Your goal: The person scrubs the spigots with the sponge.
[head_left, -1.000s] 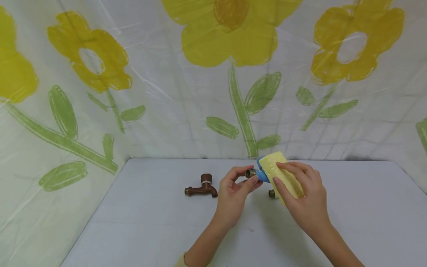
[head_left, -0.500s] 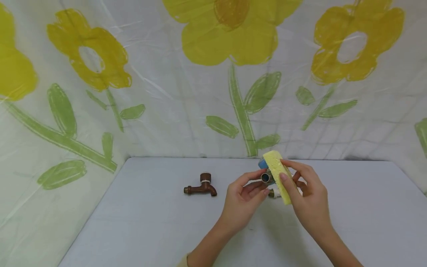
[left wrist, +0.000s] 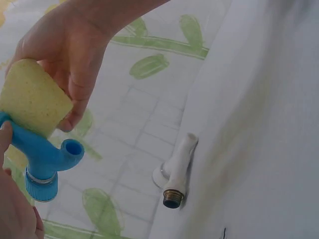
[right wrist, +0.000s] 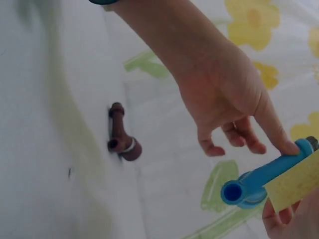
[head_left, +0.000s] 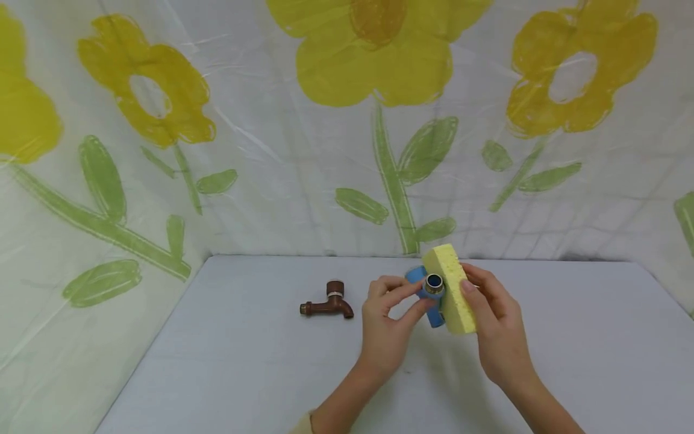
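Note:
My left hand (head_left: 387,322) pinches a blue tap (left wrist: 45,154) near its threaded metal inlet, between thumb and fingers, holding it up over the table. In the head view the open inlet end faces me. My right hand (head_left: 501,328) grips a yellow sponge (head_left: 452,289) by its right side and holds its flat face against the tap's body. The right wrist view shows the tap's spout with the sponge (right wrist: 294,186) lying along the body. A brown tap (head_left: 328,304) lies on the table left of my hands.
A white tap (left wrist: 179,169) with a brass thread lies on the table, hidden behind my hands in the head view. The pale table (head_left: 228,374) reaches back to a white curtain (head_left: 271,199) printed with yellow flowers, which also runs along the left side.
The blue tap has turned in my left hand, its inlet swinging from pointing left to facing me. The sponge has tilted more upright and shifted along the tap.

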Motion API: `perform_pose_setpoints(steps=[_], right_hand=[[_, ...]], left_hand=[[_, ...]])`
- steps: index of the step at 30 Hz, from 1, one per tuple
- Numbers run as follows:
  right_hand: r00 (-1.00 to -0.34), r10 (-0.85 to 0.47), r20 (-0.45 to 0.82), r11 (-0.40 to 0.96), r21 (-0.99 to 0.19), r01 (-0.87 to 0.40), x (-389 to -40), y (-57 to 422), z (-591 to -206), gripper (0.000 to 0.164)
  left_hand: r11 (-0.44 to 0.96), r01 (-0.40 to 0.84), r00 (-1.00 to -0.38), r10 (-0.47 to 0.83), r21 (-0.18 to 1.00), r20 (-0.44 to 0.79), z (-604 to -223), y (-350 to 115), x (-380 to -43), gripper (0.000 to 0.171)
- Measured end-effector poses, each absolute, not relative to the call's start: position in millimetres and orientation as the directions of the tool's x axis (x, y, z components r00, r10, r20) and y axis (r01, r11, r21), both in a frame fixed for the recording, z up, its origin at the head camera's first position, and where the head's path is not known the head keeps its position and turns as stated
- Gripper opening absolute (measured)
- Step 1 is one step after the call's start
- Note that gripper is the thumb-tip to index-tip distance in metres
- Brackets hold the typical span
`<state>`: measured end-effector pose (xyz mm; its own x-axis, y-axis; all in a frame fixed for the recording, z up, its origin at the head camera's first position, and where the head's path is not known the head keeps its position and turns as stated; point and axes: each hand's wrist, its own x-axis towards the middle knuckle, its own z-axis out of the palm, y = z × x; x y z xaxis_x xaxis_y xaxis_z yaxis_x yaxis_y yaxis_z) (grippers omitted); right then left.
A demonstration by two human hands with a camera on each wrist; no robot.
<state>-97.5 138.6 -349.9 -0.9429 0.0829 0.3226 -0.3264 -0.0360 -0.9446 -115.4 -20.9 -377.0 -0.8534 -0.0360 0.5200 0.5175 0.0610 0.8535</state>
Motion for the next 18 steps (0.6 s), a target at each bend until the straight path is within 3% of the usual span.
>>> perform_pose_setpoints(steps=[2, 8, 18], right_hand=[[-0.941, 0.084, 0.328, -0.071, -0.940, -0.334, -97.8, 137.9, -350.0, 0.028], [-0.938, 0.081, 0.337, -0.144, -0.927, -0.346, -97.6, 135.7, -351.1, 0.029], [-0.924, 0.102, 0.369, -0.107, -0.919, -0.379, -96.8, 135.4, -351.8, 0.029]], left_hand=[[0.080, 0.473, -0.877, -0.047, 0.877, 0.477, -379.1, -18.2, -113.9, 0.029], [-0.134, 0.317, -0.947, 0.011, 0.939, 0.321, -376.9, -14.4, -111.6, 0.030], [-0.206, 0.131, -0.977, 0.141, 0.970, 0.162, -369.0, -21.2, -114.1, 0.036]])
